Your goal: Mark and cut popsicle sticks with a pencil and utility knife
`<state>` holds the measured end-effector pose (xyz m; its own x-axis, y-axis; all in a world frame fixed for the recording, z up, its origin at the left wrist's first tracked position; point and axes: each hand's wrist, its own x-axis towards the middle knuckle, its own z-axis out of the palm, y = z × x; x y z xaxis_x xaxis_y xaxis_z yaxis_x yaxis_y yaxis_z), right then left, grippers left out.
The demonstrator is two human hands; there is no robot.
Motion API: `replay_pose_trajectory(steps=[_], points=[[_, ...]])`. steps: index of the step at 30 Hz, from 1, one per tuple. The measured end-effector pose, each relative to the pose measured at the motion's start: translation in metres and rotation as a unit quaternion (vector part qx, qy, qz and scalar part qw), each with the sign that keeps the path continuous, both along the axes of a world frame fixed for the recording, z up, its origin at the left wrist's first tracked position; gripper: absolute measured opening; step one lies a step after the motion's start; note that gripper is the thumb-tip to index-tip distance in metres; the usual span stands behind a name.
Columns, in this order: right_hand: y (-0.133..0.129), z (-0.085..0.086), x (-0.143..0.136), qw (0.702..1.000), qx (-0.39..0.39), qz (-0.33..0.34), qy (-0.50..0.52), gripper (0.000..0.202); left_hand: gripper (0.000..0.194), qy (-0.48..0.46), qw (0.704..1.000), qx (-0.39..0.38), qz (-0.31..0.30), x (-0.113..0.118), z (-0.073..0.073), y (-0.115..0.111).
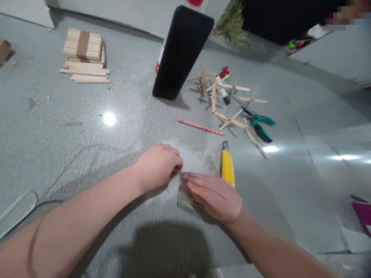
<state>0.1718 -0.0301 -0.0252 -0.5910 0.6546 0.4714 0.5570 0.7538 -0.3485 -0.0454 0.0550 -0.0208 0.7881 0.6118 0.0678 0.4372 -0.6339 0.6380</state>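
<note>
A black phone (182,54) stands on edge, tilted, beyond the hands, with a red and white container (158,63) partly hidden behind it. A pink pencil (199,126) lies between the phone and the hands. To its right are crossed wooden stick pieces (213,92), a white marker (222,92) with a black end, and green-handled pliers (262,121) with loose sticks (256,141) beside them. The yellow cutter (228,166) is the closest obstacle to the right hand (218,197), lying just beyond its knuckles. At the far left a banded bundle of sticks (83,43) sits with more sticks in front of it; a pale cable (21,200) curves near the left forearm.

A white panel (110,17) bounds the far side of the gray surface (121,116). The widest room to move is on the left, between the bundle and the left hand (159,166), where only small splinters are scattered. On the right, the cutter and pliers narrow the way.

The small wooden piece (180,173) is at the meeting point of both hands, over pale dust (194,154). It looks thin and light brown, mostly covered by fingers. The left hand pinches it narrowly between curled fingers. The right hand's fingers lie long and close together, tips at the piece; whether they grip it, I cannot tell. A flat grayish thing (185,200) shows partly beneath the right hand.
</note>
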Motion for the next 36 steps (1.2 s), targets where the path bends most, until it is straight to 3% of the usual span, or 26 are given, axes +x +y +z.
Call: replay_pose_trajectory(steps=[27,36], points=[[0.0011,0.0020,-0.0064,0.999,0.043,-0.010,-0.028,0.024,0.023,-0.005,1.000,0.010,0.010,0.0016,-0.0013,-0.0017],[0.0019,0.0103,-0.0036,0.999,0.034,0.032,-0.002,0.021,0.022,-0.011,1.000,0.008,0.007,0.0006,-0.0022,-0.0015]])
